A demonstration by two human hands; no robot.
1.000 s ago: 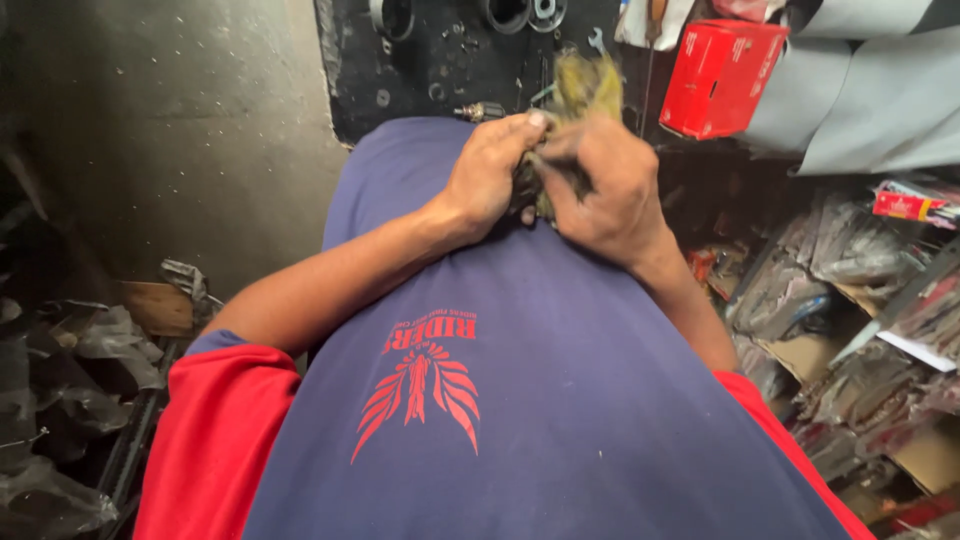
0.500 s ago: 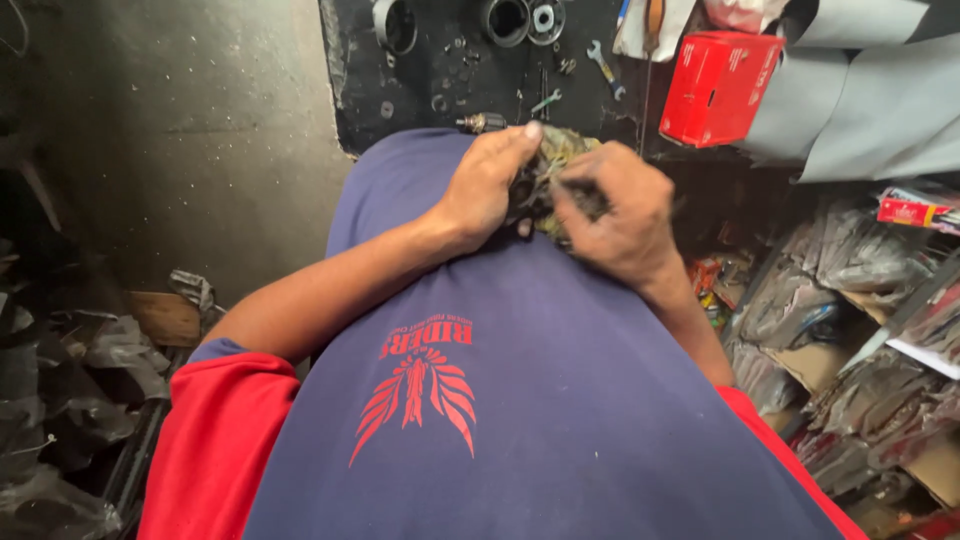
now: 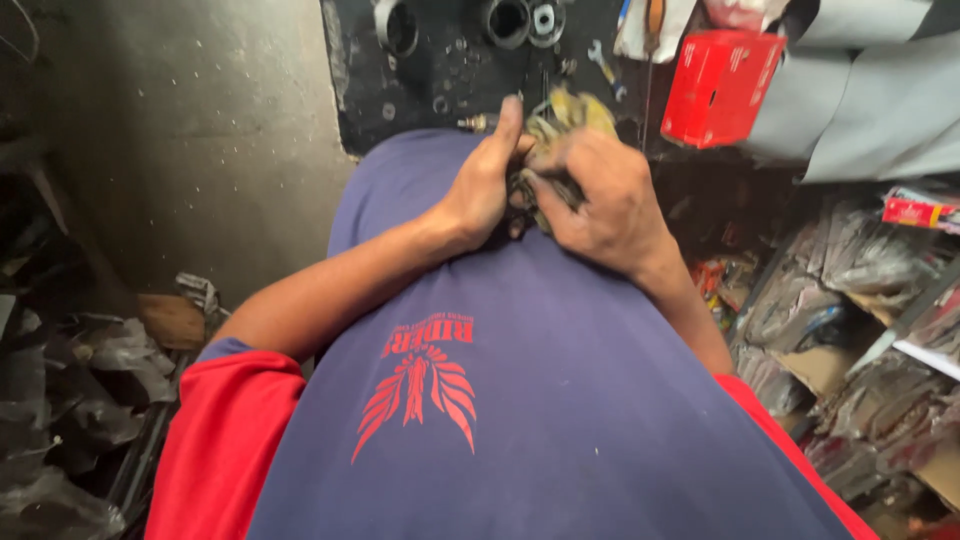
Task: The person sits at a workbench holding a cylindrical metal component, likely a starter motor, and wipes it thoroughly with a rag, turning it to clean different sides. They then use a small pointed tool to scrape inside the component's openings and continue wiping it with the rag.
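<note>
Rag-wrapped part [image 3: 560,130] gripped by both hands, left [image 3: 480,190], right [image 3: 600,195]; long axis points away toward bench [image 3: 440,90].

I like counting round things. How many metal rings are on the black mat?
3: one metal ring at the black mat's top left, two more side by side at top centre. Others may be hidden.

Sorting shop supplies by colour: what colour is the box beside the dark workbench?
Red. The box shows best in the head view, upper right, beyond the right hand.
</note>
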